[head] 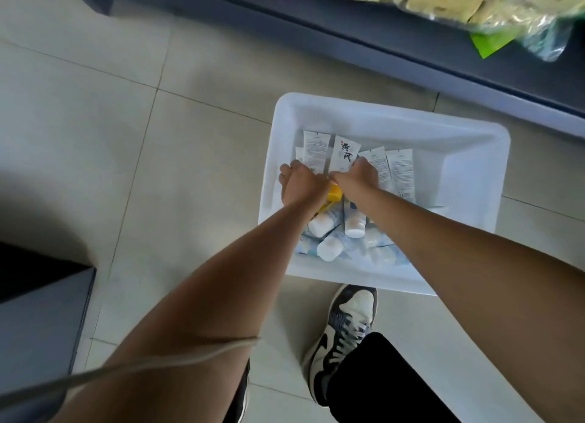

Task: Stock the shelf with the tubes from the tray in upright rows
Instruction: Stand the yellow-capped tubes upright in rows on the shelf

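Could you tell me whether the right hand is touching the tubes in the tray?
Touching: the head view shows the right hand gripping the tubes, fingers curled onto them.

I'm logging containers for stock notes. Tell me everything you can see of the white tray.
The white tray looks like plastic: rectangular, rounded corners, rolled rim, sloping walls. It sits on the tiled floor beside the shelf, a shoe by its near edge. Inside lie piled tubes, where the left hand and right hand grip some.

One head-worn wide view, facing steeply down, close above the tray point(427, 137), shelf point(348, 33) seemingly at top
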